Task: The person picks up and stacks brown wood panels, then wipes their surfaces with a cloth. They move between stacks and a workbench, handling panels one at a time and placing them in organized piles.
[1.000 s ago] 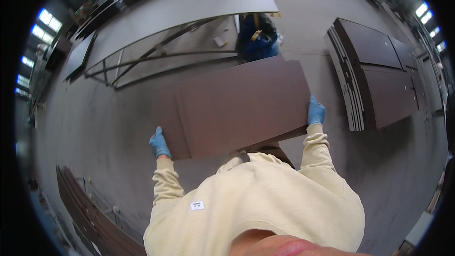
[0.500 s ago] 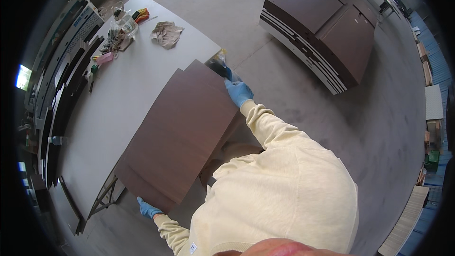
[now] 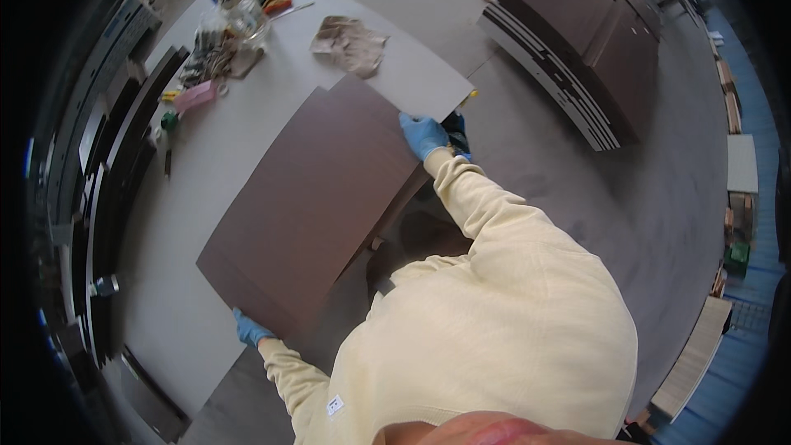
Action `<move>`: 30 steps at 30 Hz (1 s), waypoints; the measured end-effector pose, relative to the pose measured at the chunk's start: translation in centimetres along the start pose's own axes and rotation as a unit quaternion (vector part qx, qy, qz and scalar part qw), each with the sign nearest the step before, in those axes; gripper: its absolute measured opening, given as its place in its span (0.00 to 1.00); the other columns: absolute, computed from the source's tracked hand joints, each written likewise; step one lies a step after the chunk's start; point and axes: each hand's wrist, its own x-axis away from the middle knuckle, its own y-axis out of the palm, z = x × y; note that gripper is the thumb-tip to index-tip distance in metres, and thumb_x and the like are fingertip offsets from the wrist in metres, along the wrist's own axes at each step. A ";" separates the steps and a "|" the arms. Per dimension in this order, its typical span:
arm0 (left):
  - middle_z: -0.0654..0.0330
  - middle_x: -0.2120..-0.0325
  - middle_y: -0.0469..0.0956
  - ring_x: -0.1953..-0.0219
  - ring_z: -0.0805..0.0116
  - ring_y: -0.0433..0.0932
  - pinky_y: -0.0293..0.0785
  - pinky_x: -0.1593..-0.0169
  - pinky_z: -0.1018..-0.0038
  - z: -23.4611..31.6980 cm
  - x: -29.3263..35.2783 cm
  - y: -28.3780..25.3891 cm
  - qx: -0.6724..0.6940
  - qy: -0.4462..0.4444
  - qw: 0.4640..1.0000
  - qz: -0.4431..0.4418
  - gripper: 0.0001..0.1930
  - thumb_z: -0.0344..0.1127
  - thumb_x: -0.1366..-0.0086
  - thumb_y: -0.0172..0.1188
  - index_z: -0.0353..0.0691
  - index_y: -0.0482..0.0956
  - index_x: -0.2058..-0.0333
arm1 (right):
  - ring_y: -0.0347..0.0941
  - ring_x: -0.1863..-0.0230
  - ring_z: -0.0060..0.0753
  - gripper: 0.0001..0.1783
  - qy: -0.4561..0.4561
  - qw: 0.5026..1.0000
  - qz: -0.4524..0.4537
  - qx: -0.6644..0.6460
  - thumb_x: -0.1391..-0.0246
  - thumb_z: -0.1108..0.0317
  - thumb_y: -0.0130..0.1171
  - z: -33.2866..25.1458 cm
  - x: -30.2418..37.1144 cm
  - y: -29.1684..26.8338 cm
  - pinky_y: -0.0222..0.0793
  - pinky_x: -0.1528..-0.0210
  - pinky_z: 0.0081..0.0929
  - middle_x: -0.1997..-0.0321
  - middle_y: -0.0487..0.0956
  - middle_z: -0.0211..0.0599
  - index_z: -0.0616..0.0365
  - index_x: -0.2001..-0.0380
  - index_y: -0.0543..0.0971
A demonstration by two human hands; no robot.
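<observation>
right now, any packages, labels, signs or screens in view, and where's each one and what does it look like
Label: small white rectangular tag on the left sleeve of the cream sweatshirt, near the bottom of the picture; its marks are too small to make out.
Pink packet: flat pink oblong lying among the tools at the far left of the grey table, beyond the brown panel.
No signs or screens show.

Grey table under a brown panel, a crumpled rag and scattered tools.
</observation>
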 end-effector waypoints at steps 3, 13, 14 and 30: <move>0.51 0.63 0.87 0.62 0.60 0.81 0.77 0.55 0.64 0.8 -3.9 1.3 -0.136 0.092 0.986 0.035 0.29 0.54 0.33 0.64 0.25 0.86 0.59 | 0.78 0.45 0.64 0.34 0.001 0.999 -0.014 0.031 0.42 0.36 0.51 -1.8 -1.1 2.4 0.73 0.40 0.48 0.50 0.83 0.56 0.54 0.54 0.87; 0.51 0.67 0.87 0.65 0.56 0.84 0.79 0.57 0.61 2.9 -4.3 3.3 -0.361 0.102 0.921 0.100 0.27 0.53 0.28 0.54 0.31 0.86 0.65 | 0.83 0.59 0.59 0.27 -0.248 0.932 0.045 0.260 0.35 0.42 0.47 -9.6 -9.9 0.5 0.77 0.56 0.49 0.63 0.86 0.49 0.50 0.61 0.87; 0.51 0.67 0.88 0.64 0.55 0.85 0.79 0.56 0.61 3.9 -3.8 2.9 -0.443 0.097 0.884 0.113 0.27 0.53 0.27 0.52 0.31 0.87 0.65 | 0.83 0.60 0.59 0.24 -0.281 0.937 0.052 0.201 0.36 0.43 0.51 -11.0 -12.1 0.7 0.78 0.58 0.47 0.65 0.85 0.49 0.49 0.62 0.87; 0.38 0.29 0.59 0.29 0.35 0.60 0.58 0.29 0.48 5.2 13.3 12.1 -0.371 0.431 0.822 -0.032 0.43 0.57 0.33 0.60 0.41 0.59 0.27 | 0.80 0.45 0.54 0.22 -0.355 0.922 0.099 0.119 0.35 0.51 0.55 -18.9 -35.1 13.6 0.75 0.42 0.48 0.45 0.84 0.45 0.45 0.42 0.80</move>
